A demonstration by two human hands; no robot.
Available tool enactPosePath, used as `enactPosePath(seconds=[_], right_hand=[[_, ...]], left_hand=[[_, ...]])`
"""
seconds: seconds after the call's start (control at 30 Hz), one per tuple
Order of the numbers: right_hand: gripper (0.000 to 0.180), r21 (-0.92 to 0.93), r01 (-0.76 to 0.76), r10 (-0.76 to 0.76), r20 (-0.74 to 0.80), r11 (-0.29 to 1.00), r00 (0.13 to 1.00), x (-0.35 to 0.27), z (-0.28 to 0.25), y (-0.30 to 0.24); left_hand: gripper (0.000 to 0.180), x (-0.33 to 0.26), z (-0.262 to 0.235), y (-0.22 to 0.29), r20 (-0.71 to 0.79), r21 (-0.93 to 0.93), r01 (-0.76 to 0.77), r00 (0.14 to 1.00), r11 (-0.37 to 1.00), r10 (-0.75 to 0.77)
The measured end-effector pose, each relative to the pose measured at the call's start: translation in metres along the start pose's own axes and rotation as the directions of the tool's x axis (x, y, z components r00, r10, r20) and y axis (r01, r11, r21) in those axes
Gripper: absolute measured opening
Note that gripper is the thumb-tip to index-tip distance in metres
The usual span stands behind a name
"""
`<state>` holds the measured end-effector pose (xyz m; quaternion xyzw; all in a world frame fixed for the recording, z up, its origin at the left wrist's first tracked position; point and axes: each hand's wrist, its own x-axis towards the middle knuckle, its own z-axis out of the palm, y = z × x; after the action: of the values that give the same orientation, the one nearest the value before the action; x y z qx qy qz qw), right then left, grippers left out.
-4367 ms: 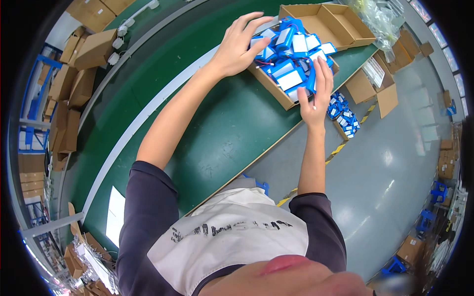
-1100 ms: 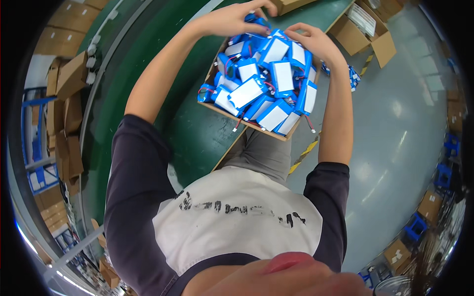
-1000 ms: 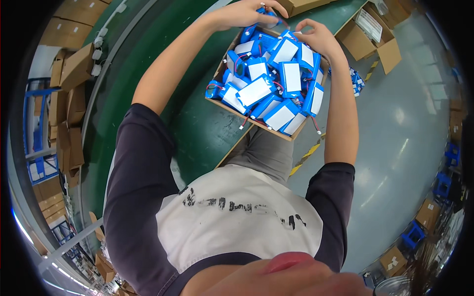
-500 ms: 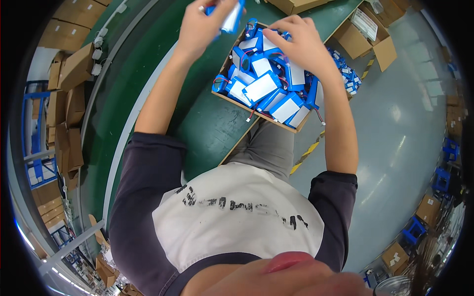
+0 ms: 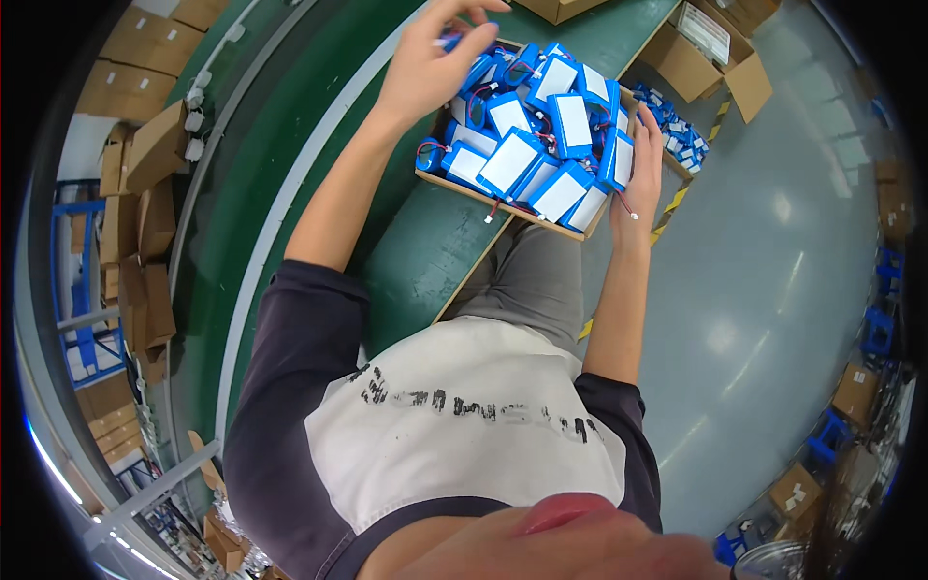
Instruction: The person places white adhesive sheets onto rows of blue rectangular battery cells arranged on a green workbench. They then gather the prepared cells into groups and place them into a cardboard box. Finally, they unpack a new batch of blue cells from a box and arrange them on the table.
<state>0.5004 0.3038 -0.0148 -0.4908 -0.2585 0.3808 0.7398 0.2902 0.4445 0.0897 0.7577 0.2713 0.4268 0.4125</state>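
The left hand (image 5: 425,63) is curling its fingers around a small blue pack (image 5: 452,41) at the far left corner of the box (image 5: 541,215). The right hand (image 5: 643,159) is lying open, palm flat against the box's right side, touching the packs (image 5: 541,145) heaped between both hands.

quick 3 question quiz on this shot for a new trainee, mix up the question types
1. True or false: the cardboard tray of blue packs lies on the green table.
2. Which hand rests against the tray's right side? A left hand B right hand
3. What does the left hand pinch at the tray's far end?

Key: 1 true. 2 B, the right hand. 3 a blue pack, mostly hidden by the fingers.
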Motion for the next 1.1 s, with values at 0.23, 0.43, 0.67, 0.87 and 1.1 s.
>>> enactPosePath(seconds=[0.23,0.43,0.67,0.87,1.1], right_hand=[[0.053,0.244,-0.011,0.005,0.025,0.97,1.0,-0.015,0.006,0.004],[0.056,0.261,0.024,-0.027,0.009,0.965,1.0,-0.025,0.003,0.002],[0.063,0.421,-0.063,0.032,0.081,0.905,0.996,-0.021,0.017,0.008],[0.07,0.29,0.024,-0.026,0.003,0.957,1.0,-0.048,0.01,-0.007],[0.072,0.281,-0.064,0.078,-0.041,0.957,0.996,-0.09,-0.063,-0.034]], left_hand=[[0.041,-0.044,0.025,0.024,0.319,0.266,-0.37,0.905,0.89,0.281],[0.037,-0.047,-0.004,-0.013,0.161,0.58,-0.398,0.911,0.71,0.379],[0.078,-0.059,0.007,-0.081,0.06,-0.513,0.589,0.751,0.625,-0.658],[0.091,-0.084,0.016,-0.059,0.123,-0.524,0.581,0.775,0.623,-0.62],[0.091,-0.127,0.075,0.006,0.191,-0.674,0.507,0.822,0.537,-0.536]])
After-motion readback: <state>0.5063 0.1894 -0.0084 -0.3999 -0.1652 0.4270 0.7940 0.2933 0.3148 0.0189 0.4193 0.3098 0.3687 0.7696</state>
